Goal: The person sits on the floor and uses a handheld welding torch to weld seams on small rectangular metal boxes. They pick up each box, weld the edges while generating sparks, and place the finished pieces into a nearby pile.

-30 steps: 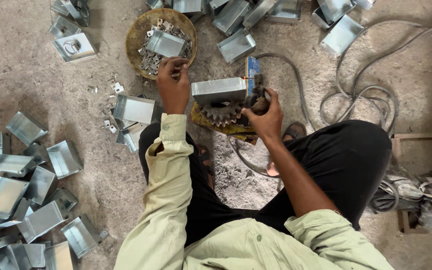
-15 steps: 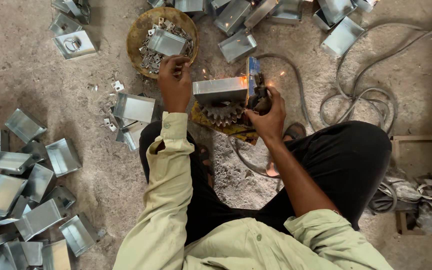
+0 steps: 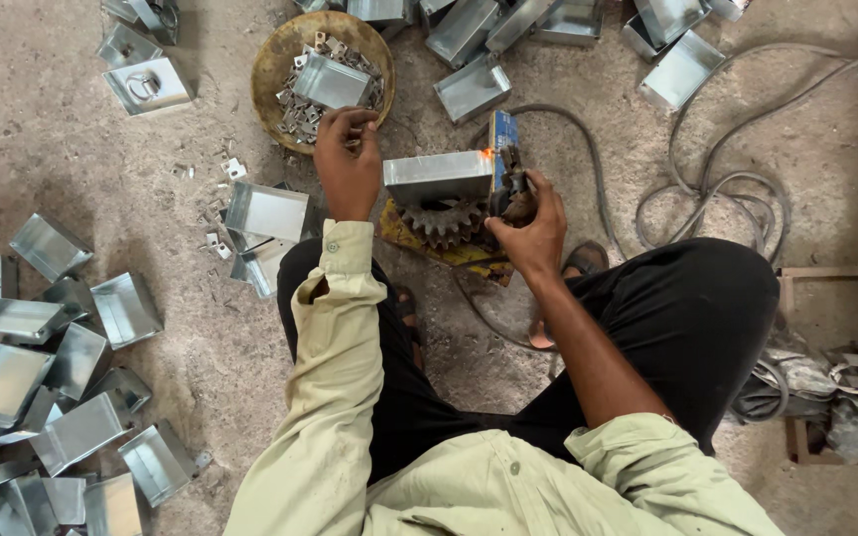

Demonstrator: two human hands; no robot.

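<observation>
While the person sat on the dirt floor, the left hand reached forward with its fingers curled at the near rim of a round bowl of small metal clips; whether it pinched a clip I could not tell. One metal box lay inside that bowl on top of the clips. The right hand was closed around a dark tool, pressed against the right end of another box that lay on its side just in front of the knees. A small orange spark showed at that box's upper right corner, beside a blue part. Under the box sat a rusty toothed gear on a yellow base. A grey cable looped over the floor to the right. More boxes lay heaped at the left, others at the top, and one just beside the left forearm. A few loose clips were scattered near it.
</observation>
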